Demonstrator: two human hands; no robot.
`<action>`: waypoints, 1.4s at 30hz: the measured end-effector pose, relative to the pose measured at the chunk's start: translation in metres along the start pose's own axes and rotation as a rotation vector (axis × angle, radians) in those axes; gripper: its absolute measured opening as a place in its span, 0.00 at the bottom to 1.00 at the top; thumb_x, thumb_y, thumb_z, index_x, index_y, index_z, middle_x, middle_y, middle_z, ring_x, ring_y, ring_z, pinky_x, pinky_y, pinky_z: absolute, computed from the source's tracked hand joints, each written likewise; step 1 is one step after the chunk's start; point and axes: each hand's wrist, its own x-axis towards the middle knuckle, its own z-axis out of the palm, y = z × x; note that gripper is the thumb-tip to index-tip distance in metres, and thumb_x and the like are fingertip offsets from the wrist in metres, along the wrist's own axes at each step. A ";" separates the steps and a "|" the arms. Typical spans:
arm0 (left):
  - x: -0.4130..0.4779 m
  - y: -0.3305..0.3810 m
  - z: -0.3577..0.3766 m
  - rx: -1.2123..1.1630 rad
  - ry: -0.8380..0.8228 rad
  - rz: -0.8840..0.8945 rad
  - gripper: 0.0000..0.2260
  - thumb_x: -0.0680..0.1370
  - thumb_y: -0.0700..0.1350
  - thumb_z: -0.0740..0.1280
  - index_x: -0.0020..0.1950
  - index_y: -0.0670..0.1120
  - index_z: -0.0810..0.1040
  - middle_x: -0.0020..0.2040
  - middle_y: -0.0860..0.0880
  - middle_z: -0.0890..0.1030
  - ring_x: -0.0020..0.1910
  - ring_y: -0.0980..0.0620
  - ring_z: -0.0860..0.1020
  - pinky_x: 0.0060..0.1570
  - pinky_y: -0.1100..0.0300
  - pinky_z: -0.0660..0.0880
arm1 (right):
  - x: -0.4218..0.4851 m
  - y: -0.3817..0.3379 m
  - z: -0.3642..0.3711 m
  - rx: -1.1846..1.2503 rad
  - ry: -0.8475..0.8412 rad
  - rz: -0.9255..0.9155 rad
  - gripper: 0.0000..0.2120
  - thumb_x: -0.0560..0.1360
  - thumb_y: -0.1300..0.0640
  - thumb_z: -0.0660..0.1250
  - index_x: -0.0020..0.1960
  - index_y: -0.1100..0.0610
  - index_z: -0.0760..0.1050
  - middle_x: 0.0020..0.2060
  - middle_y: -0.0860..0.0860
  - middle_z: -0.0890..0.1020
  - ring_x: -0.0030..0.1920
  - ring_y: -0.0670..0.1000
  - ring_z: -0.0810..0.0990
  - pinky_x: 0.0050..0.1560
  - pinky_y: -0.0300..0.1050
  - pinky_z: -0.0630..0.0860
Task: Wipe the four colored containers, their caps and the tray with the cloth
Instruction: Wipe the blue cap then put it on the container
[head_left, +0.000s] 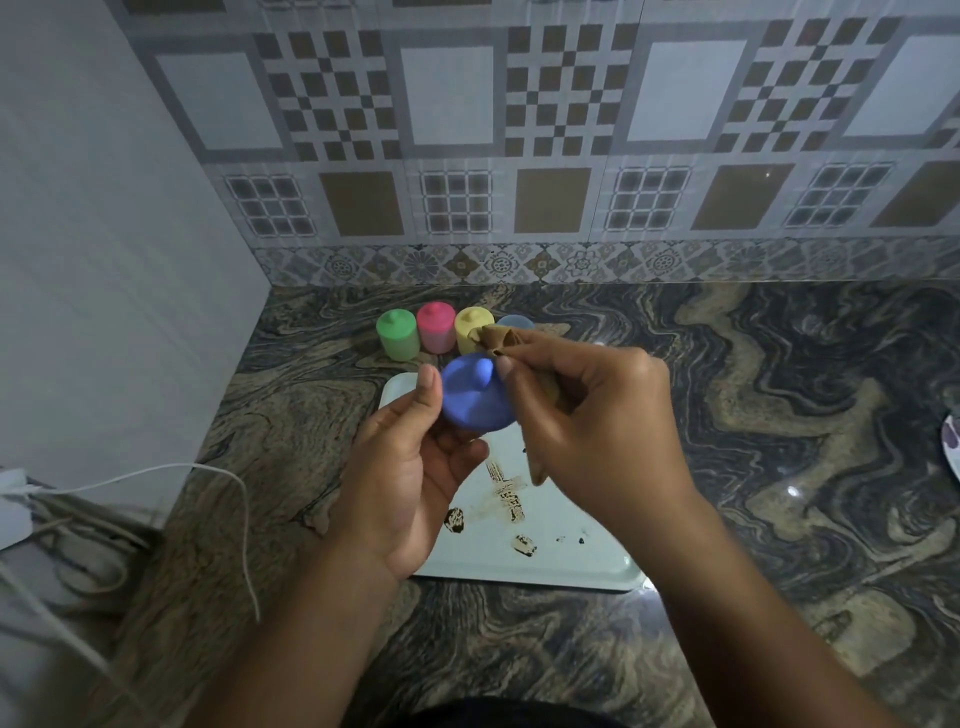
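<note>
My left hand (410, 467) holds the blue cap (470, 400) by its edge, its knob facing me. My right hand (592, 421) grips a brown cloth (498, 338) and presses it against the cap's right side. Below both hands lies the white tray (550, 566), smeared with brown stains. Behind it stand the green container (397, 335), the pink container (436, 327) and the yellow container (471, 328), each with its cap on. The blue container (517, 322) stands uncapped to their right, partly hidden by the cloth.
The marbled counter (753, 415) meets a tiled wall at the back and a plain wall on the left. A white cable (228, 478) trails over the counter's left edge. A plate's rim (951, 447) shows at the far right.
</note>
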 end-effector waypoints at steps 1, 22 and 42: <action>0.002 -0.001 0.000 -0.022 0.006 0.001 0.18 0.75 0.53 0.63 0.52 0.43 0.84 0.48 0.45 0.86 0.43 0.53 0.84 0.35 0.63 0.80 | -0.003 -0.001 0.002 0.014 0.006 -0.011 0.06 0.78 0.62 0.72 0.51 0.58 0.87 0.39 0.47 0.88 0.26 0.38 0.80 0.32 0.41 0.80; 0.003 0.005 -0.005 0.022 -0.130 0.191 0.17 0.80 0.49 0.63 0.63 0.39 0.78 0.61 0.42 0.83 0.59 0.47 0.82 0.52 0.54 0.80 | -0.008 0.001 0.009 0.195 -0.053 -0.056 0.11 0.82 0.63 0.65 0.57 0.61 0.85 0.37 0.47 0.86 0.40 0.53 0.87 0.44 0.57 0.83; 0.001 0.006 -0.013 0.089 -0.125 0.198 0.12 0.77 0.46 0.66 0.56 0.45 0.84 0.53 0.43 0.85 0.48 0.51 0.83 0.40 0.59 0.78 | -0.001 -0.004 0.006 0.112 0.074 -0.033 0.06 0.77 0.57 0.75 0.53 0.55 0.87 0.41 0.48 0.89 0.46 0.41 0.87 0.48 0.48 0.84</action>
